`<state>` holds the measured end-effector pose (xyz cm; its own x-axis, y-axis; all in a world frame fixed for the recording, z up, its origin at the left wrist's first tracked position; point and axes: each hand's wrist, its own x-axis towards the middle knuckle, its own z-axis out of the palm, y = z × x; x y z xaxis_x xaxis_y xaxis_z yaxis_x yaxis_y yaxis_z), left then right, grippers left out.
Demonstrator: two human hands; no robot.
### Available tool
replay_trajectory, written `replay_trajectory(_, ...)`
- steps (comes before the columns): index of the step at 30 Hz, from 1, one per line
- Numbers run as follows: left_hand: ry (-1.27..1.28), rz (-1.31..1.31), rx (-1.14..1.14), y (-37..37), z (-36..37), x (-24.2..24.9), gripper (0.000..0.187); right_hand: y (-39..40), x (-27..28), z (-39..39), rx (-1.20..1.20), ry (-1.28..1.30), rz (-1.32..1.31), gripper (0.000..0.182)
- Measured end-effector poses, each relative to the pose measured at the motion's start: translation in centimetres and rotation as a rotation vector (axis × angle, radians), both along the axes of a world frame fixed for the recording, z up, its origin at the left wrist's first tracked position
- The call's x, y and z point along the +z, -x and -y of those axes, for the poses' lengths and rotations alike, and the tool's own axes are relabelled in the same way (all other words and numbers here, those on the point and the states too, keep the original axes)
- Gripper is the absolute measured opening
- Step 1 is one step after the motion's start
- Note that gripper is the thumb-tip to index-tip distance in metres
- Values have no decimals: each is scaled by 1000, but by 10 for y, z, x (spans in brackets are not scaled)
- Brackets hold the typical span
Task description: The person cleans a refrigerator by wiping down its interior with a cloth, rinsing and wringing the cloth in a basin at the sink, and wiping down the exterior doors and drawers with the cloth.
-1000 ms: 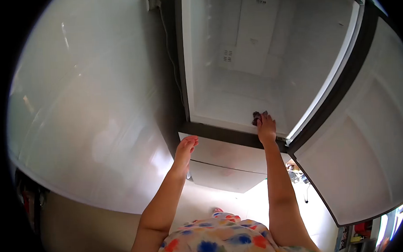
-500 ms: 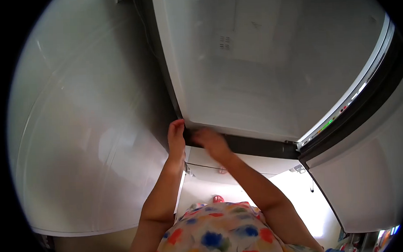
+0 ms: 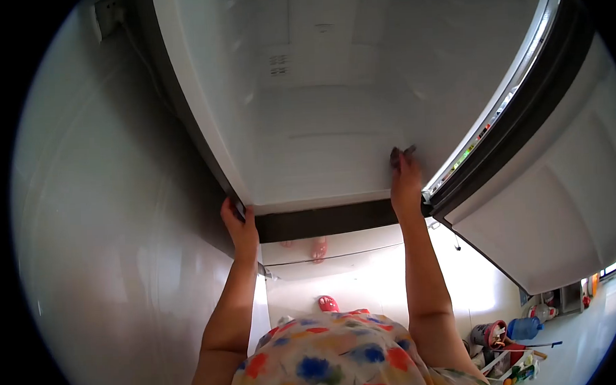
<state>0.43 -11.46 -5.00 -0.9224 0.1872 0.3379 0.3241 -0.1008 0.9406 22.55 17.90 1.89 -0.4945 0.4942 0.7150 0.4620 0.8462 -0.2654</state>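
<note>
A refrigerator [image 3: 322,222] stands open in front of me, showing its white inner compartment [image 3: 327,164]. At the lower left corner of the frame, my left hand [image 3: 241,225] grips the refrigerator's edge, thumb on the front and fingers round the side. My right hand [image 3: 407,182] is inside the compartment at the lower right, near the door hinge. Its fingers are closed on a small dark crumpled cloth [image 3: 396,157] pressed against the inner surface. Part of the cloth is hidden by the fingers.
The open door [image 3: 526,219] swings out on my right. A shiny pale panel [image 3: 120,253] rises close on my left, with a wall socket [image 3: 108,16] and cord behind. A bucket [image 3: 489,334], a blue bottle [image 3: 525,329] and other items lie on the floor at lower right.
My right hand has moved from the lower left front edge to the right, into the compartment. My left hand now wraps round the left edge. The view has shifted to the right.
</note>
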Motion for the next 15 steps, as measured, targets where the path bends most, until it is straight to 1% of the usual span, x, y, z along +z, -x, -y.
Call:
replay_trajectory(1, 35, -52, 21, 3, -1, -1, 50, 2, -8, -8, -48, -62, 158, 27)
replay_trajectory(2, 61, -55, 12, 5, 1, -1, 51, -1, -22, -7, -145, -172, 249, 34)
replay_trajectory(5, 114, -76, -2, -3, 4, 10, 51, -4, -31, -19, -91, -67, 218, 35)
replay_trajectory(8, 166, -139, 18, -10, 2, 15, 51, 10, -32, -41, -54, 183, 170, 34)
replay_trajectory(11, 184, -158, 55, -13, -1, 14, 51, 34, -35, -65, -131, 142, 166, 33)
replay_trajectory(15, 246, -158, 107, -16, -2, 18, 51, 75, -45, -109, -198, -87, 223, 32)
